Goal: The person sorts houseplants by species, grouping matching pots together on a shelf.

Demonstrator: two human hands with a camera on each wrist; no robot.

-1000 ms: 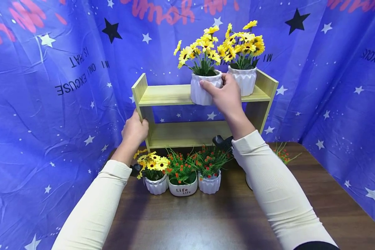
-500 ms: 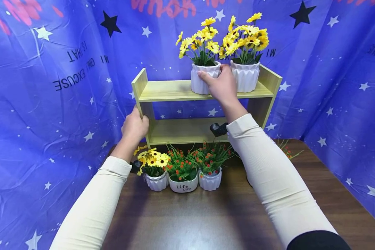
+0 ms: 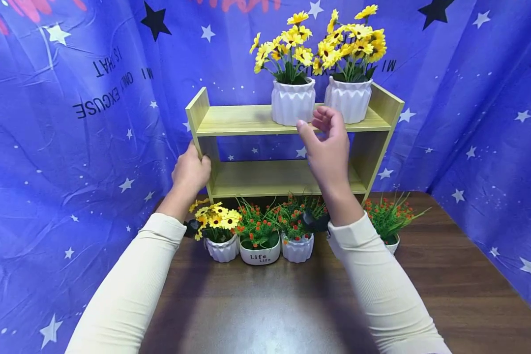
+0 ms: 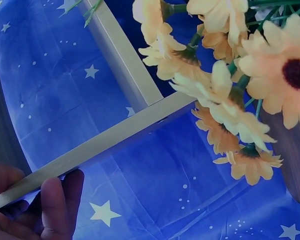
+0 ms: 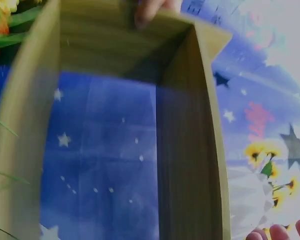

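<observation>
The right hand (image 3: 329, 147) hangs loosely curled, holding nothing, just near of the left pot (image 3: 293, 102) on the top shelf (image 3: 239, 120). Likely ceramic, top-heavy, breakable; best gripped round its ribbed wall. The left hand (image 3: 190, 172) grips the shelf's left post.

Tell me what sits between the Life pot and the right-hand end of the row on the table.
In the head view, a ribbed white pot of orange-flowered greenery stands between the Life pot and the rightmost pot; the right sleeve crosses there too.

Staged recording booth: star-printed blue curtain (image 3: 71, 147) as backdrop, brown table (image 3: 270, 305), small wooden shelf (image 3: 248, 123), potted artificial flowers (image 3: 258, 236).
</observation>
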